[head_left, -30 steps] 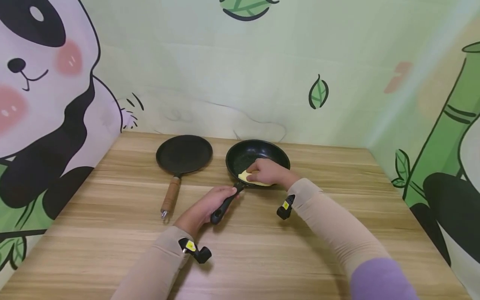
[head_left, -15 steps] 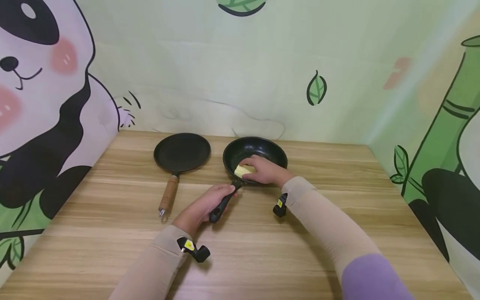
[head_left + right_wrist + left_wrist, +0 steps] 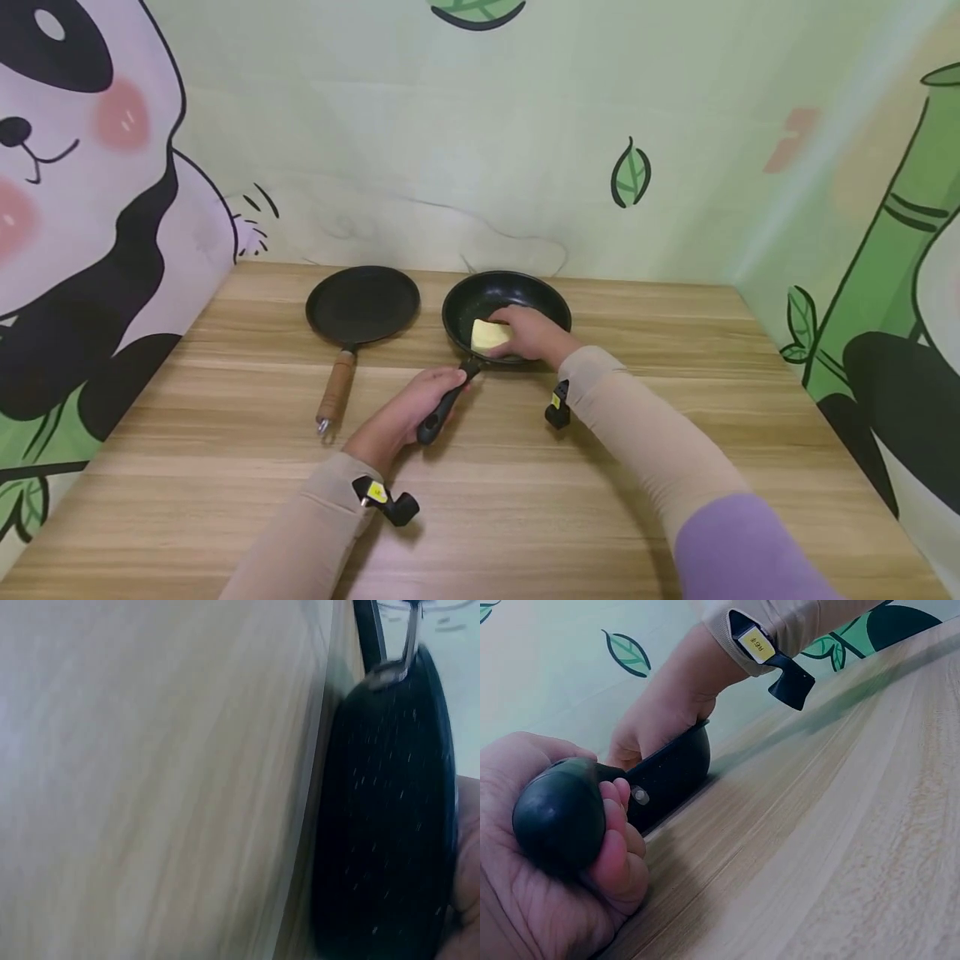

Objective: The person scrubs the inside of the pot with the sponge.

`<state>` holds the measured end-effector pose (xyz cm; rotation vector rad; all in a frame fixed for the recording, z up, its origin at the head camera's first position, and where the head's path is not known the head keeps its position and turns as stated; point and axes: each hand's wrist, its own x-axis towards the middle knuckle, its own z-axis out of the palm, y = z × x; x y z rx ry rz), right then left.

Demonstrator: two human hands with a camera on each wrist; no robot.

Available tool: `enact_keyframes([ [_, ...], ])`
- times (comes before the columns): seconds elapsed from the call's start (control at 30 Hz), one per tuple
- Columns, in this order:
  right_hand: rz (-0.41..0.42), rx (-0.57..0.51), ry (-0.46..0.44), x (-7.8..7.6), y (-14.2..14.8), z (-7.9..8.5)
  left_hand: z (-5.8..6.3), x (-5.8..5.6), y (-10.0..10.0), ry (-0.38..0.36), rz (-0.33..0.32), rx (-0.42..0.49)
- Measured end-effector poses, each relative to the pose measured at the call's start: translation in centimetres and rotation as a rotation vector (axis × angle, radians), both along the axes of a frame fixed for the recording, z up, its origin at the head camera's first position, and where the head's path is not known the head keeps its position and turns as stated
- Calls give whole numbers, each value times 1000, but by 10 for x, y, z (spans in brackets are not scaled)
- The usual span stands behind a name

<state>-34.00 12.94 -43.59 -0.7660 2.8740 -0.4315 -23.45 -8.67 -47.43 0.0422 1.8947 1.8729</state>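
Note:
A deep black frying pan (image 3: 480, 293) stands on the table with its handle (image 3: 442, 410) towards me. My left hand (image 3: 429, 395) grips that handle; in the left wrist view the fingers curl round its rounded end (image 3: 559, 817). Inside the pan, near the handle side, is a pale yellow sponge (image 3: 490, 336). My right hand (image 3: 534, 335) holds the sponge between thumb and fingers, against the pan's inside. From the right wrist, only the pan's dark outer wall (image 3: 382, 817) and a bit of the hand (image 3: 469, 862) show; the sponge is hidden there.
A flat black griddle pan (image 3: 363, 304) with a wooden handle (image 3: 337, 385) lies left of the frying pan. Both stand near the back of the wood-grain table (image 3: 510, 517), close to a printed wall (image 3: 360, 150). A black camera mount sits on each wrist.
My right hand has shifted slightly left and up within the pan, and more of the sponge shows, now as a squarish block. My left hand keeps its grip on the handle.

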Motion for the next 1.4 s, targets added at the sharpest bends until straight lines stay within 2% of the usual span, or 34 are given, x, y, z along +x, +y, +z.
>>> enact_keyframes([
  [0.3,-170,76,38,-18,18,-1,2,2,1,18,5,-5],
  [0.6,-214,99,76,-18,20,-6,-1,4,1,9,23,-7],
  [0.87,-283,48,106,-15,15,-9,1,3,0,6,2,-13],
  [0.97,-266,60,108,-13,14,-8,0,3,1,9,3,-7],
  [1.07,-210,70,113,-12,14,-7,0,3,2,18,9,-6],
  [1.3,105,-2,99,-14,14,-7,1,3,0,15,22,-11],
  [1.33,122,-7,98,-15,14,-8,1,3,0,15,22,-11],
  [1.4,73,28,126,-16,14,-8,1,3,0,20,22,-9],
])
